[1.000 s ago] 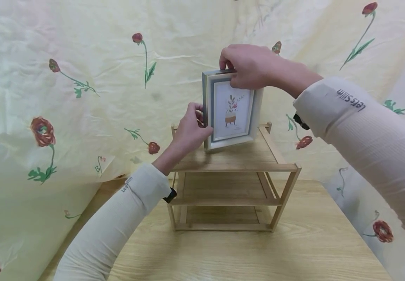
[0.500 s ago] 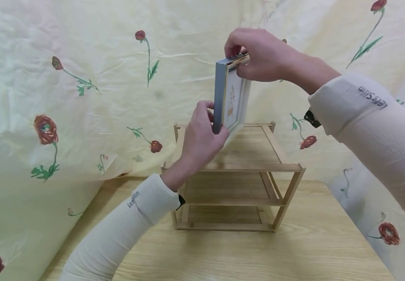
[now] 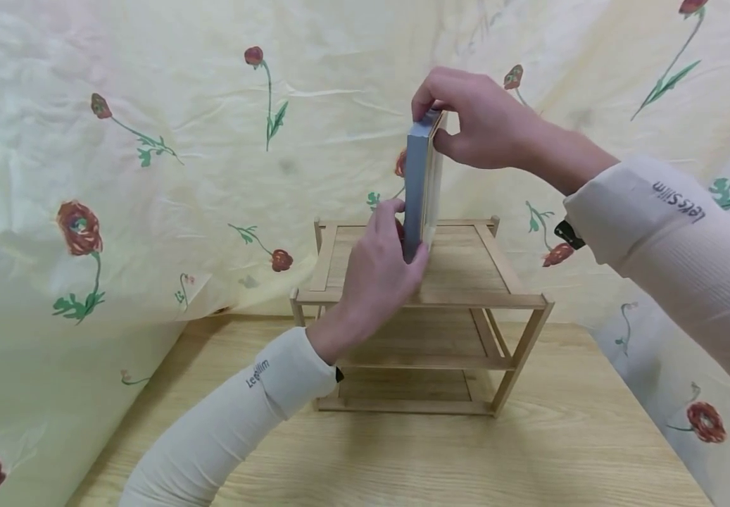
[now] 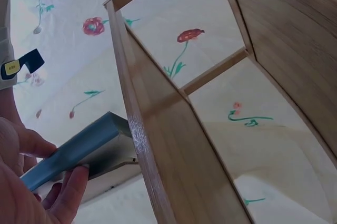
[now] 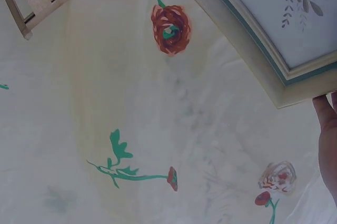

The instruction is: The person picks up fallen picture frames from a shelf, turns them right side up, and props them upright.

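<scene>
A picture frame [image 3: 414,193] stands upright, edge-on to the head view, its blue-grey side facing me. My left hand [image 3: 382,271] pinches its lower near edge between thumb and fingers. At the top, my right hand [image 3: 485,123] grips the upper edge, fingers behind and thumb in front. In the left wrist view, the blue-grey frame [image 4: 79,147] is seen from below, close to the rack's edge. The right wrist view shows the picture's plant print and the frame's pale border [image 5: 258,71]. Below it is a wooden rack [image 3: 466,264]; whether they touch I cannot tell.
The rack has three tiers, with a middle shelf [image 3: 428,338] and a bottom shelf [image 3: 403,386]. It stands on a wood-grain table [image 3: 441,458]. A flower-patterned sheet [image 3: 181,56] hangs behind and at both sides.
The frame has turned from showing its picture to nearly edge-on and shifted slightly right. Both hands moved right with it, keeping hold. It rose, then came down a little.
</scene>
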Demonstrator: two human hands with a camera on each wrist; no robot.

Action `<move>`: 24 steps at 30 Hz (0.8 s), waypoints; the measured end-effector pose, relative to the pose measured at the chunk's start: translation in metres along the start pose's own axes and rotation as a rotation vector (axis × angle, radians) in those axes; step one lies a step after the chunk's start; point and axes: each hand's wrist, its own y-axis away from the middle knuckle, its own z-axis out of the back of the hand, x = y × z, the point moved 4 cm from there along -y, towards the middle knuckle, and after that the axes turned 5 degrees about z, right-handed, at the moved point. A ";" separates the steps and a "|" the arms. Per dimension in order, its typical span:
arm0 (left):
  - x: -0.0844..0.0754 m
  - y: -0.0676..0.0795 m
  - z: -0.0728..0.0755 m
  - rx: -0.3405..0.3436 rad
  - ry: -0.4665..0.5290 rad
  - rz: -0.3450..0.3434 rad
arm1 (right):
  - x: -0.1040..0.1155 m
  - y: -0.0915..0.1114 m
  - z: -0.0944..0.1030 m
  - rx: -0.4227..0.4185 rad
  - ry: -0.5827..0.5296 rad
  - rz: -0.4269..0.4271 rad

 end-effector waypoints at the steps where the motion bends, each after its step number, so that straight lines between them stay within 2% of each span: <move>1: 0.000 0.001 0.000 -0.009 -0.019 -0.011 | 0.000 0.001 -0.001 -0.008 -0.003 0.003; 9: -0.005 0.010 -0.008 -0.041 -0.124 -0.069 | -0.003 0.008 -0.014 -0.034 -0.107 0.010; 17: -0.007 0.015 -0.013 -0.043 -0.146 -0.120 | -0.007 0.016 -0.019 -0.085 -0.129 -0.011; 24: -0.005 0.015 -0.014 -0.039 -0.138 -0.111 | -0.009 0.015 -0.023 -0.088 -0.157 -0.047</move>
